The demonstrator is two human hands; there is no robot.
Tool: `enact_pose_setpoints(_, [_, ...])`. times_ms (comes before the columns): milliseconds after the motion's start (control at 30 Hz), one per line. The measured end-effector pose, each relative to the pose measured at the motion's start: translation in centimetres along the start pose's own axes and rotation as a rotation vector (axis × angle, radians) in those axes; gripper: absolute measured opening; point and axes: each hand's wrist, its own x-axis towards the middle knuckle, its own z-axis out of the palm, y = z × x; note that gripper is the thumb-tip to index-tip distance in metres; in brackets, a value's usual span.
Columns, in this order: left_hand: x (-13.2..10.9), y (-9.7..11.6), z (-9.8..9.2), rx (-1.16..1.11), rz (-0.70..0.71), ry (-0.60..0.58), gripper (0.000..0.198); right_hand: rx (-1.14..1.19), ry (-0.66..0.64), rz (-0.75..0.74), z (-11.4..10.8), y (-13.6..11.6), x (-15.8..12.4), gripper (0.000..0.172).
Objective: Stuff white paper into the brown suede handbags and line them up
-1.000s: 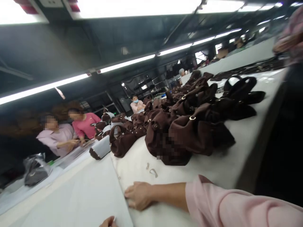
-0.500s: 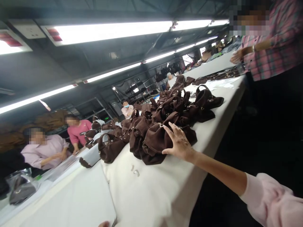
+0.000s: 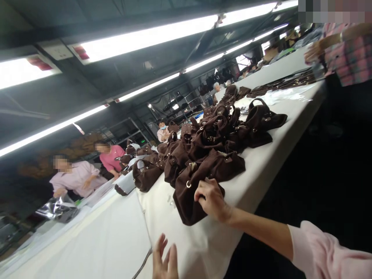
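Note:
My right hand (image 3: 211,198) is closed on the upper part of a dark brown handbag (image 3: 187,199) with a light metal ring on its side. The bag hangs or rests at the near end of a pile of similar brown bags (image 3: 203,135); I cannot tell whether it fully touches the table. Below and to the left, my left hand (image 3: 165,257) is raised at the bottom edge with its fingers apart, holding nothing. The pale cloth-covered table (image 3: 192,248) lies under both hands.
A dark cord (image 3: 142,264) runs along the table beside my left hand. Across the table, a person in light pink (image 3: 77,176) handles a clear plastic bag (image 3: 56,209). Another in brighter pink (image 3: 112,157) works beside them. A person in a plaid shirt (image 3: 356,58) stands at the far right.
My right hand has closed on the nearest handbag and drawn it toward me, away from the pile. My left hand has come up into view, fingers spread. The view has shifted slightly.

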Motion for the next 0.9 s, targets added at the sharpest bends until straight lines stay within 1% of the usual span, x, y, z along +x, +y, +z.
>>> enact_pose_setpoints(67, [-0.8,3.2,1.2,-0.054,0.051,-0.147,0.067,0.116,0.052,-0.16,1.6,-2.7,-3.0,0.024])
enact_pose_setpoints(100, [-1.1,4.3,1.4,-0.063,0.051,-0.201,0.07,0.176,0.056,-0.219,2.3,-3.8,-4.2,0.023])
enact_pose_setpoints(133, [-1.3,4.9,1.2,-0.082,0.028,-0.23,0.07,0.23,0.034,-0.259,2.9,-4.8,-5.2,0.022])
enact_pose_setpoints(200, [-1.6,5.1,0.1,-0.137,-0.055,-0.232,0.067,0.325,-0.072,-0.298,4.1,-6.0,-6.7,0.02])
enact_pose_setpoints(267, [-1.8,4.8,-1.8,-0.205,-0.128,-0.211,0.063,0.394,-0.214,-0.325,5.5,-6.6,-7.8,0.016])
enact_pose_setpoints(300, [-1.9,4.7,-2.8,-0.225,-0.142,-0.211,0.064,0.416,-0.275,-0.355,6.4,-6.7,-8.3,0.015])
enact_pose_setpoints(367, [-1.9,4.6,-4.5,-0.241,-0.144,-0.221,0.068,0.43,-0.342,-0.432,7.9,-7.0,-9.3,0.016])
enact_pose_setpoints(433, [-1.7,4.7,-5.8,-0.253,-0.16,-0.265,0.067,0.435,-0.377,-0.475,8.7,-7.2,-10.1,0.018])
enact_pose_setpoints(467, [-1.5,4.6,-6.2,-0.25,-0.172,-0.3,0.063,0.449,-0.399,-0.478,8.7,-7.3,-10.4,0.021])
enact_pose_setpoints(533, [-1.5,4.5,-6.6,-0.205,-0.196,-0.35,0.055,0.513,-0.46,-0.477,7.8,-7.4,-10.7,0.031])
enact_pose_setpoints(567, [-1.7,4.3,-6.6,-0.168,-0.204,-0.351,0.052,0.567,-0.498,-0.463,7.0,-7.3,-10.8,0.036])
enact_pose_setpoints(633, [-2.5,3.9,-6.0,-0.075,-0.213,-0.297,0.047,0.675,-0.533,-0.377,5.1,-6.9,-11.0,0.039])
enact_pose_setpoints(667, [-3.2,3.8,-5.5,-0.025,-0.207,-0.251,0.045,0.706,-0.5,-0.314,4.1,-6.6,-11.1,0.039])
enact_pose_setpoints(700, [-3.9,3.7,-4.9,0.022,-0.18,-0.198,0.042,0.703,-0.435,-0.246,3.2,-6.2,-11.1,0.037])
enact_pose_setpoints(767, [-5.3,3.6,-3.5,0.114,-0.067,-0.084,0.035,0.603,-0.237,-0.135,1.7,-5.5,-11.3,0.033])
enact_pose_setpoints(833, [-6.5,3.6,-2.4,0.181,0.076,0.006,0.025,0.481,-0.058,-0.066,0.3,-5.0,-11.4,0.027])
enact_pose_setpoints(900, [-7.2,3.3,-1.8,0.214,0.163,0.065,0.018,0.412,0.032,-0.024,-1.0,-4.7,-11.4,0.022])
